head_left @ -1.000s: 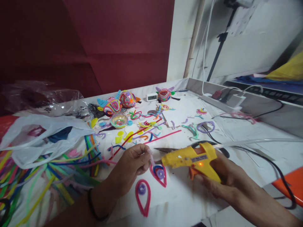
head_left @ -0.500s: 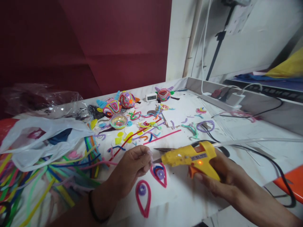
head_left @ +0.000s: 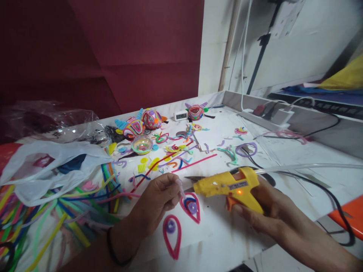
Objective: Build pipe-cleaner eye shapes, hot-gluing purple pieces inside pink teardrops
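My left hand (head_left: 159, 200) is closed, pinching a short pale pink strip (head_left: 180, 188) between thumb and fingers. The strip hangs down toward a pink teardrop outline (head_left: 198, 217) that holds a purple coil (head_left: 193, 207) and a blue curve. Wrapped round a yellow glue gun (head_left: 227, 185) is my right hand (head_left: 263, 211); the gun's tip points left, close to the strip, and an orange light shows on its body. Nearer to me lies a second pink teardrop (head_left: 179, 240) with a purple coil (head_left: 171, 226) inside. Scissors (head_left: 195, 178) lie partly behind the gun.
Colourful fuzzy stems (head_left: 68, 211) and a white plastic bag (head_left: 53, 162) cover the left side. Decorated balls (head_left: 153, 119), a clear bowl (head_left: 142, 145) and a small timer (head_left: 180, 115) stand behind. A power strip (head_left: 263, 122) and a black cable (head_left: 320, 186) are at right.
The pale pink strip now shows longer and clearer below my left fingertips, angled toward the upper teardrop. Both hands stay almost where they were, and the view has shifted very slightly.
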`<state>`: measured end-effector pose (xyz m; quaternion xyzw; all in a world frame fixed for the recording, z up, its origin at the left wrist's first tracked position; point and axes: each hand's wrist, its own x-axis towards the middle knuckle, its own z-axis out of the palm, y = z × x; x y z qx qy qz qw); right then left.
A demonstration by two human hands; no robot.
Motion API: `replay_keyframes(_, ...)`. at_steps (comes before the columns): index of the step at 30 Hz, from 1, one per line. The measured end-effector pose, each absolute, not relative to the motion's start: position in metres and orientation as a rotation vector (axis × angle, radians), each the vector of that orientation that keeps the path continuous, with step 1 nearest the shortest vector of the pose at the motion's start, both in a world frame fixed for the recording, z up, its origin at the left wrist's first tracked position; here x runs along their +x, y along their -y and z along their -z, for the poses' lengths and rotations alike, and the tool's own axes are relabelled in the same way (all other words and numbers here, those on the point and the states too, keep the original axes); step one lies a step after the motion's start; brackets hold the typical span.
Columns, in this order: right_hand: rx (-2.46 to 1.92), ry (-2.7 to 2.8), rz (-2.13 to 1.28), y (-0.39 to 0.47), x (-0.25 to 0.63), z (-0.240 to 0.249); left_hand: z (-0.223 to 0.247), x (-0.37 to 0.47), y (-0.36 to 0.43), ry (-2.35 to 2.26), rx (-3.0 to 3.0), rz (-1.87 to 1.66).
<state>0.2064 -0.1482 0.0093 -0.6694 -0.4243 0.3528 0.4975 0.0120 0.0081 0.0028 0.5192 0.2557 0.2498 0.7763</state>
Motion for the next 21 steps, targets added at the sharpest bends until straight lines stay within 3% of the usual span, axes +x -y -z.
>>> replay_keyframes(21, -1.631, 1.012, -0.827, 0.1513, 0.2008, -0.0139, -0.0101, 0.0152, -0.0047, -0.607, 1.134, -0.541)
